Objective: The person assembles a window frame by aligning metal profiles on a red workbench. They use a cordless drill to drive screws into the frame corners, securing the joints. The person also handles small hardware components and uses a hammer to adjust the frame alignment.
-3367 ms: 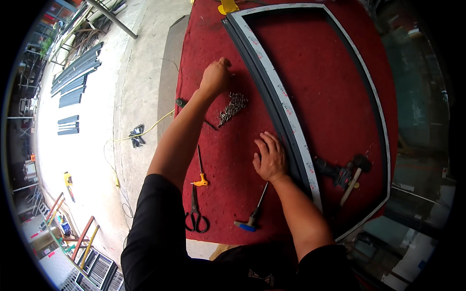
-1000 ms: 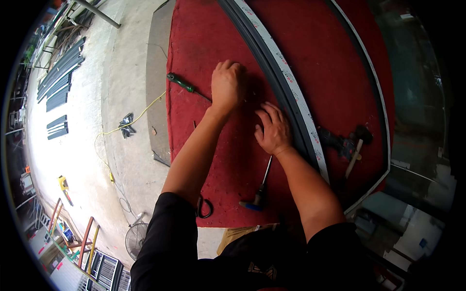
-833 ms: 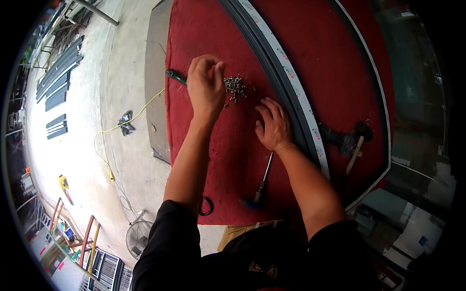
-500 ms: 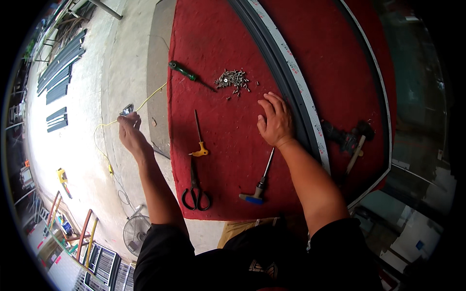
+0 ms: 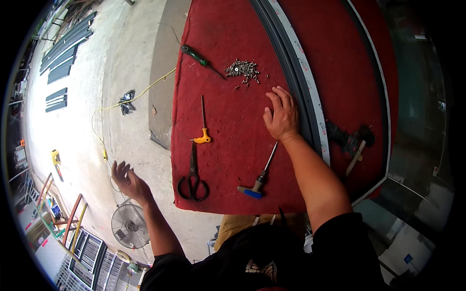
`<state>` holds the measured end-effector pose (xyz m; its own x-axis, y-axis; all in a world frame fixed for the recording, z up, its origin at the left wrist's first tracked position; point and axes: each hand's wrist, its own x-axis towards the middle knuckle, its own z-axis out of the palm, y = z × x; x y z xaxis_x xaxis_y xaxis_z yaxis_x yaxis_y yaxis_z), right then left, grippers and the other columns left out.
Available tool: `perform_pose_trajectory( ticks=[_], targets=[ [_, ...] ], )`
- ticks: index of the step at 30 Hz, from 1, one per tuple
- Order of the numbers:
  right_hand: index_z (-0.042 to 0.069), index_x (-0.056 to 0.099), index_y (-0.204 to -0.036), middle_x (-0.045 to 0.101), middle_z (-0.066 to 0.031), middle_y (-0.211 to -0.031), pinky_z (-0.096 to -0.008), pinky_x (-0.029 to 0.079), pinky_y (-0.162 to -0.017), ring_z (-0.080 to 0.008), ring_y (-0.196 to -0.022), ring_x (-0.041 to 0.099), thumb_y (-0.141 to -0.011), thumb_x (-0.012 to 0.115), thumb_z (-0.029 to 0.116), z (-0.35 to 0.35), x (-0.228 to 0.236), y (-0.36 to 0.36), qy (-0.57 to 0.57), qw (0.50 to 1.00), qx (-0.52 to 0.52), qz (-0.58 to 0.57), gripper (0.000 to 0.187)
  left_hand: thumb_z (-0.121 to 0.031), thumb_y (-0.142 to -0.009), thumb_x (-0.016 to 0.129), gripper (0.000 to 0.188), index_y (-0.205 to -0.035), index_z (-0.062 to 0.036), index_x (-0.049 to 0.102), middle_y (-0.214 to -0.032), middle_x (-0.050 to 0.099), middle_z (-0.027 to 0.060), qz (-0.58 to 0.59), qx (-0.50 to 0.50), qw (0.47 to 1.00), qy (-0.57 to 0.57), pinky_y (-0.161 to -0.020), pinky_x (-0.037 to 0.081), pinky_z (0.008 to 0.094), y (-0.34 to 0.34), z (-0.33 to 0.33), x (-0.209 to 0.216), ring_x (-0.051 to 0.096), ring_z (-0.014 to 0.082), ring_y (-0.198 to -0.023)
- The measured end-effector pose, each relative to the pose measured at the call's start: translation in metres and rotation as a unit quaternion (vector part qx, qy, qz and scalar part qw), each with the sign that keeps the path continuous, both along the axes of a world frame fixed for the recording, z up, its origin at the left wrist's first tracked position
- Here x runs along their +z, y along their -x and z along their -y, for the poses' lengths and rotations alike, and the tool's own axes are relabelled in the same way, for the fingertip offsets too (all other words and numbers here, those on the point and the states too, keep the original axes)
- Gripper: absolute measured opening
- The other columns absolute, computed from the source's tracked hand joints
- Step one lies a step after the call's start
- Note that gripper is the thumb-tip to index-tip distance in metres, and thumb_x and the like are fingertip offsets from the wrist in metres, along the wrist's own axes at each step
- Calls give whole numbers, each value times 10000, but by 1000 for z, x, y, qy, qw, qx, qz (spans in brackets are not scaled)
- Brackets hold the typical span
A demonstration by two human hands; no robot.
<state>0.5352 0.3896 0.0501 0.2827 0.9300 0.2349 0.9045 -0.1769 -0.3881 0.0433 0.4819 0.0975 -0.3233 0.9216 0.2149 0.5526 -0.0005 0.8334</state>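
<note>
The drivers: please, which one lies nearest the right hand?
The blue-handled driver, its tip by the right hand; the yellow driver and green driver lie farther left.

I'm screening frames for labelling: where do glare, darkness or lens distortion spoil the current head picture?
Head view, left: the floor washes out nearly white, with the left hand shadowy against it; head view, right: the power tool is dim, its details hard to read; head view, overall: fisheye distortion bows the frame, and the corners are black.
</note>
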Motion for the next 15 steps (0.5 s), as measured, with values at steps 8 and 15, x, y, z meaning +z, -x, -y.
perform_pose_trajectory(
  ticks=[8, 15],
  targets=[
    [89, 643, -1370, 586, -157, -1474, -512, 446, -1219, -374, -1457, 524, -934, 704, 203, 4, -8, -1, -4, 1000, -4, -1, 455, -25, -1017, 563, 442, -1458, -3, 587, -1207, 691, 127, 13, 153, 957, 246, -837, 567, 326, 175, 193, -100, 670, 179, -978],
    [88, 642, -1374, 584, -154, -1482, -511, 434, -1231, -378, -1465, 514, -942, 696, 208, 3, -2, -2, -8, 1000, -2, 1, 452, -386, -926, 801, 559, -1360, -38, 746, -1259, 795, 220, -42, -255, 695, 671, -1017, 589, 467, 82, 411, -169, 760, 381, -1174]
  ],
)
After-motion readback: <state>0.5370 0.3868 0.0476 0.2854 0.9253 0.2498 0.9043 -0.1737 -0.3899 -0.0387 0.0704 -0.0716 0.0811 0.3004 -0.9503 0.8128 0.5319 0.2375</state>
